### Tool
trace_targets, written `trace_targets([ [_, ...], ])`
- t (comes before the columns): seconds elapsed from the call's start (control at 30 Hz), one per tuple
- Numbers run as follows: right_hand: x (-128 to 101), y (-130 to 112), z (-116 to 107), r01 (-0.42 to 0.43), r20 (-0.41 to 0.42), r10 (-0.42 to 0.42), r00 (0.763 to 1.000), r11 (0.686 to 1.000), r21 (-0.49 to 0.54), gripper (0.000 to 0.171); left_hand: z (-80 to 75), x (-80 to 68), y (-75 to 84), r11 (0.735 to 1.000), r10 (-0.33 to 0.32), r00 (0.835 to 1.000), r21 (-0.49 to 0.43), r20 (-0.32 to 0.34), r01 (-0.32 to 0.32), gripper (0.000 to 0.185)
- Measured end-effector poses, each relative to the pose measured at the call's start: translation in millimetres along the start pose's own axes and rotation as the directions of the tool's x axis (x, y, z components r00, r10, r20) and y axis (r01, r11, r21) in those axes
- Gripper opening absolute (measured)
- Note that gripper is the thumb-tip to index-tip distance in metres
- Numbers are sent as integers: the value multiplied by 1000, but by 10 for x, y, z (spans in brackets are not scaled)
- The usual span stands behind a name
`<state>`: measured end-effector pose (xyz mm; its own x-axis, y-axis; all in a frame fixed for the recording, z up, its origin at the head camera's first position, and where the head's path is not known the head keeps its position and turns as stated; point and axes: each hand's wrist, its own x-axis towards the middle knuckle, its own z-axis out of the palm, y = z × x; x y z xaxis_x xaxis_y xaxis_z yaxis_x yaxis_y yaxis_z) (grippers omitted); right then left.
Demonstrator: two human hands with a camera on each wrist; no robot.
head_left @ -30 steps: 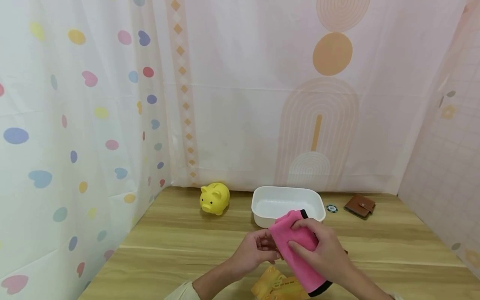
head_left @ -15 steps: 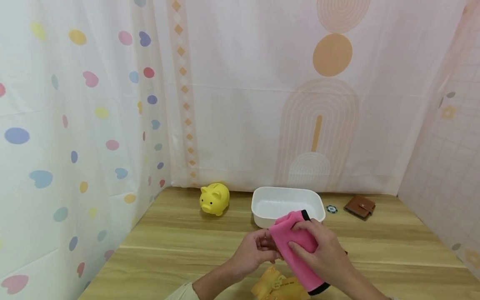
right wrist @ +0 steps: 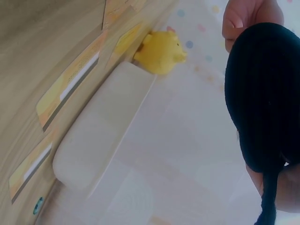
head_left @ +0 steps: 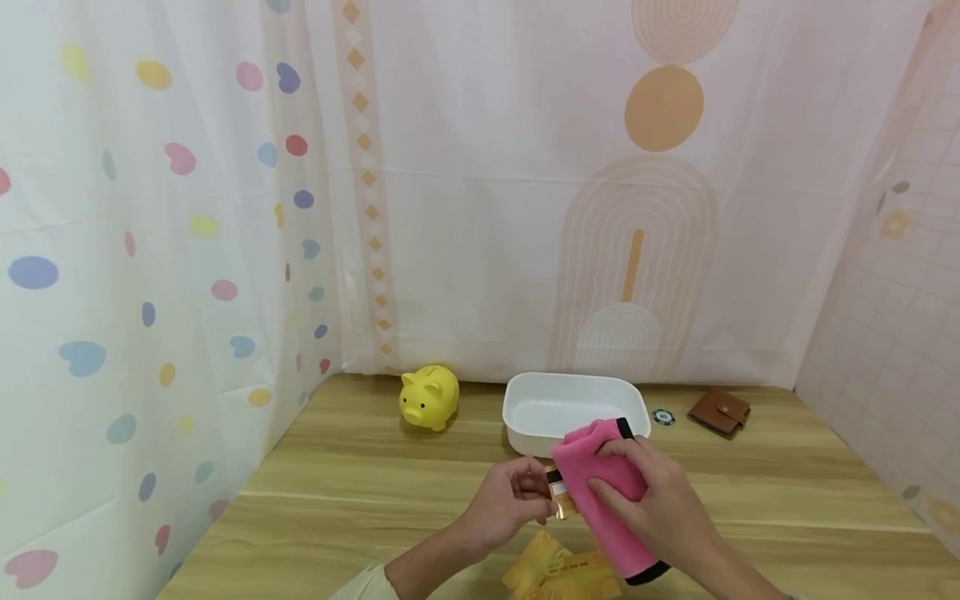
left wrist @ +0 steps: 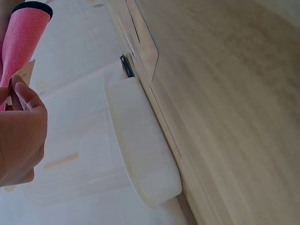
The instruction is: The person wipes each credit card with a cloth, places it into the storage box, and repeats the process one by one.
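Note:
In the head view my left hand [head_left: 497,510] pinches the edge of a gold-orange card [head_left: 562,497] with a dark stripe. The card's right part is hidden behind a folded pink cloth [head_left: 600,492] with black edging. My right hand [head_left: 656,504] grips that cloth from the right, thumb and fingers on its face. The left wrist view has the card [left wrist: 26,73] between thumb and fingers, against the pink cloth [left wrist: 24,40]. The cloth's black edge [right wrist: 260,93] fills the right side of the right wrist view. Several golden cards [head_left: 542,565] lie overlapping below the hands.
A white tub [head_left: 525,433] stands behind the cloth. A yellow piggy bank [head_left: 431,398] is at the back left. Right of the tub lie a poker chip [head_left: 663,417] and a brown wallet [head_left: 720,413]. More cards [right wrist: 70,82] lie flat in the right wrist view.
The cloth and right hand have shifted slightly right, away from the left hand. The card in the left fingers, earlier mostly hidden behind the cloth, now shows. The left hand has barely moved.

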<state>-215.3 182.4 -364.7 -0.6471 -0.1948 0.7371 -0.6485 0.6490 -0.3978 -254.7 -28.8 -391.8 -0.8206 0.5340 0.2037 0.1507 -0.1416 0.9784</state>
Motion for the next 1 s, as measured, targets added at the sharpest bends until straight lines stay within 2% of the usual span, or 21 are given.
trace_targets([
  [0.17, -6, 47, -22, 14, -15, -14, 1000, 1000, -1, 38, -6, 3, -3, 1000, 6, 1000, 12, 6, -6, 24],
  [0.53, -11, 124, -79, -21, -28, 22, 999, 1000, 13, 38, -24, 2, -12, 1000, 24, 1000, 16, 14, -24, 20],
  [0.77, -11, 143, -127, -62, -22, 62, 998, 998, 1, 36, -38, 12, -36, 999, 29, 1000, 17, 5, -29, 24],
  [1.0, -11, 203, -147, -68, -39, 67, 997, 998, -13, 37, -57, 13, -39, 999, 27, 1000, 32, -8, -27, 26],
])
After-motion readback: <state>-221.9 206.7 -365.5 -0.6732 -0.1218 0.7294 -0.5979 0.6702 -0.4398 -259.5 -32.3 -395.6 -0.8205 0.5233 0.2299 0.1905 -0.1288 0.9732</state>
